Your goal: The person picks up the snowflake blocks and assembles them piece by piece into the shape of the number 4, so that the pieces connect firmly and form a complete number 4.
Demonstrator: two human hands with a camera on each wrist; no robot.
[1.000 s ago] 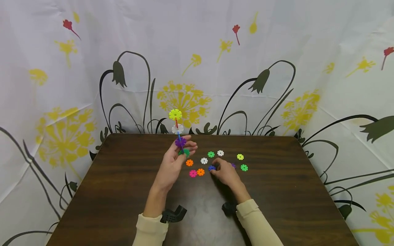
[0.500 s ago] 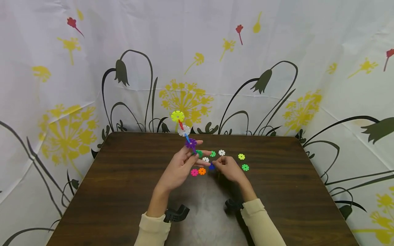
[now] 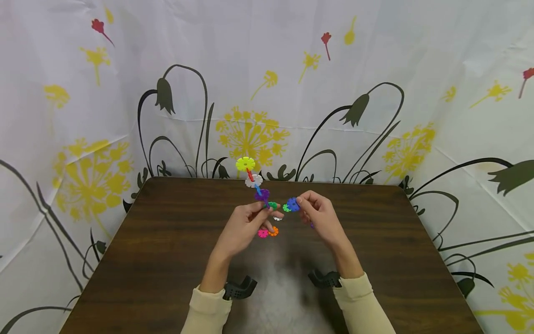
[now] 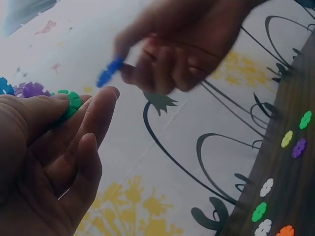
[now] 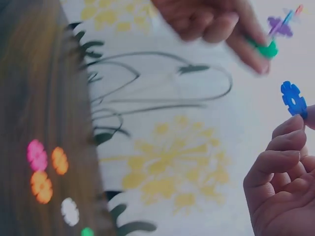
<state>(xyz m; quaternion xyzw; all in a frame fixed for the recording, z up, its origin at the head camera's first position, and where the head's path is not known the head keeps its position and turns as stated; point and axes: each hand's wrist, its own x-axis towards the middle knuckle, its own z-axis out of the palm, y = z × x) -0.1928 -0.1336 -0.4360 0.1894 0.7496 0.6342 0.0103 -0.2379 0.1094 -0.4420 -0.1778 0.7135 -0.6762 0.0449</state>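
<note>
My left hand (image 3: 242,228) pinches the green notched disc (image 3: 272,205) at the lower end of a chain of interlocking flower-shaped discs. Up from there the chain runs through purple (image 3: 262,195), light blue and white discs (image 3: 253,181), then a red one seen edge-on, to a yellow disc (image 3: 245,163) at the top. Between thumb and forefinger, my right hand (image 3: 324,220) holds a blue disc (image 5: 293,98) raised off the table. In the left wrist view, a small gap separates the blue disc from the chain's green disc (image 4: 73,103).
Loose discs lie on the dark wooden table (image 3: 175,260), including pink (image 3: 263,233), orange (image 3: 274,231) and white (image 5: 70,212). Yellow (image 4: 287,139), purple (image 4: 299,148) and green discs (image 4: 305,120) lie farther right. Behind hangs a flower-printed cloth (image 3: 267,41).
My right hand has taken the blue disc from the table and lifted it. My left hand has moved right with the chain, which now leans to the left at its top.
</note>
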